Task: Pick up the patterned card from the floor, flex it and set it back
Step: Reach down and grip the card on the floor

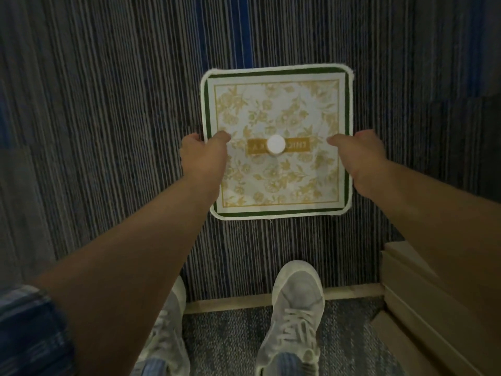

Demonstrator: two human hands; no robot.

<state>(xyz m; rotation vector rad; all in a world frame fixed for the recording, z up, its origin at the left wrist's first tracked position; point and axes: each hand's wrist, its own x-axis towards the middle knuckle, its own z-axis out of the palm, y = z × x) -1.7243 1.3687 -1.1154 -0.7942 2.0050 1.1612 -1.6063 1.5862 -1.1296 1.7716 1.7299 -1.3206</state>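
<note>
The patterned card (276,109) is a square board with a gold flower print, a green border, a gold label and a white round knob (276,144) at its middle. My left hand (203,156) grips its left edge, thumb on top and fingers under the rim. My right hand (357,156) grips the right edge the same way. Both arms stretch forward from the bottom of the view. Whether the card rests on the carpet or hangs just above it, I cannot tell.
Dark striped carpet (108,131) with a blue band (225,31) covers the floor. My two grey sneakers (295,308) stand near a wooden strip (244,302). A light wooden step or furniture edge (423,308) is at the lower right.
</note>
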